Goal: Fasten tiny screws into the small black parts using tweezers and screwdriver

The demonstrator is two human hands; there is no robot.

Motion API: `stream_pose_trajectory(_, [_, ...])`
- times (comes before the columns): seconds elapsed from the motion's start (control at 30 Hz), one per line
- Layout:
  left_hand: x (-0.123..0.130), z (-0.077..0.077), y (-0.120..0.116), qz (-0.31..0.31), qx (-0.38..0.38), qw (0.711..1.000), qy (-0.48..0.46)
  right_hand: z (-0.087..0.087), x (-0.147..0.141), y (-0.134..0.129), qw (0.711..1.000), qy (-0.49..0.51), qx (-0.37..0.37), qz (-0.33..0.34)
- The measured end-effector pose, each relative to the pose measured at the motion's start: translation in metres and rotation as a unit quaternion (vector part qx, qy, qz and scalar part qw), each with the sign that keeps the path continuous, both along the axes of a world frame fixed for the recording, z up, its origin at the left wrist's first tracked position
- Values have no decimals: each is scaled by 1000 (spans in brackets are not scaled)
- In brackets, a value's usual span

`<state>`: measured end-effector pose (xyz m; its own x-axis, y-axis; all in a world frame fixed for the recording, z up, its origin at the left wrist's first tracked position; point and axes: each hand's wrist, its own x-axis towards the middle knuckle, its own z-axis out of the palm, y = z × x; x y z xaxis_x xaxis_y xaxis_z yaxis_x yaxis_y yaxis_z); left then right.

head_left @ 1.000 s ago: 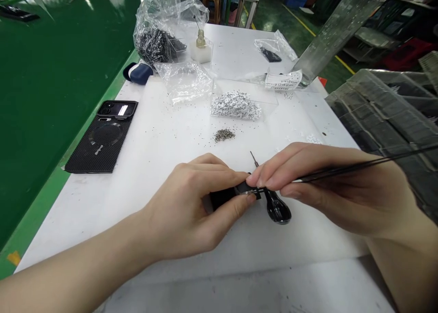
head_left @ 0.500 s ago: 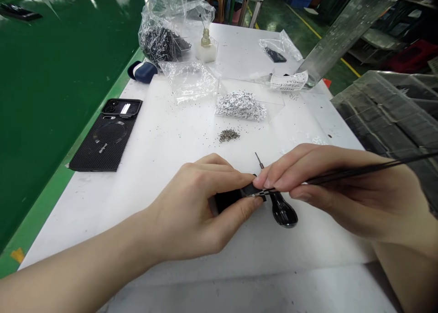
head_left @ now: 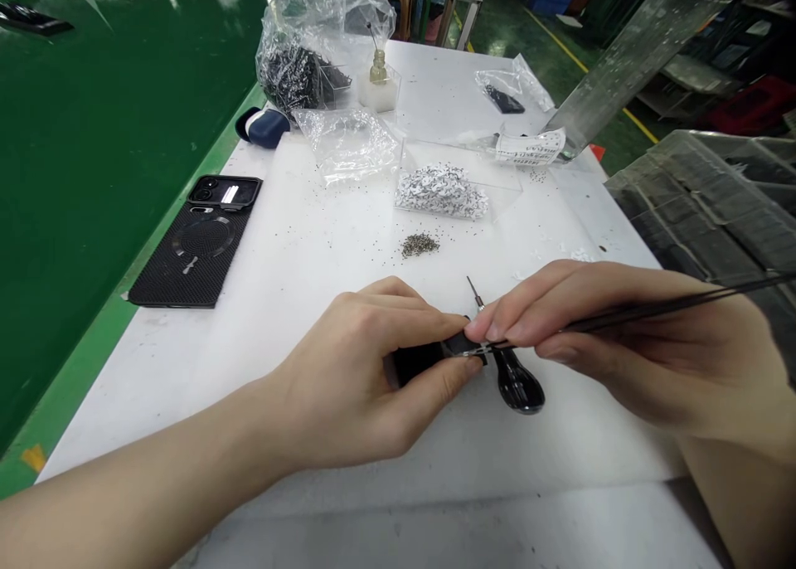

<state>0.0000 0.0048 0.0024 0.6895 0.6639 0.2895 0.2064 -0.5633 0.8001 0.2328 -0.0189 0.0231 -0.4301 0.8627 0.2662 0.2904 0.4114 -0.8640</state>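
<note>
Tabletop (head_left: 298, 254), clear tray (head_left: 501, 179) of parts (head_left: 441, 192)

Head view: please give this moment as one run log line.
left hand: holds black part | right hand: black tweezers, tips on part | near: black-handled screwdriver

Left hand (head_left: 348, 378) and right hand (head_left: 622, 345) curled in pinches, nearly meeting

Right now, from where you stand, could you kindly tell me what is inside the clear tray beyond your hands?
The clear tray holds a heap of small white and dark pieces; the tray floor beneath it is covered.
</note>
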Motion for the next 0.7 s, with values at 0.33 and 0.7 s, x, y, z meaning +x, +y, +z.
stream_pose_trajectory(0.33, [1,-3,1,-7,4,1000,-14,-4,3,0,999,27,-14,25])
stream_pose_trajectory(0.7, [-1,-4,0,-9,-6,1000,-24,-4,3,2,999,32,-26,33])
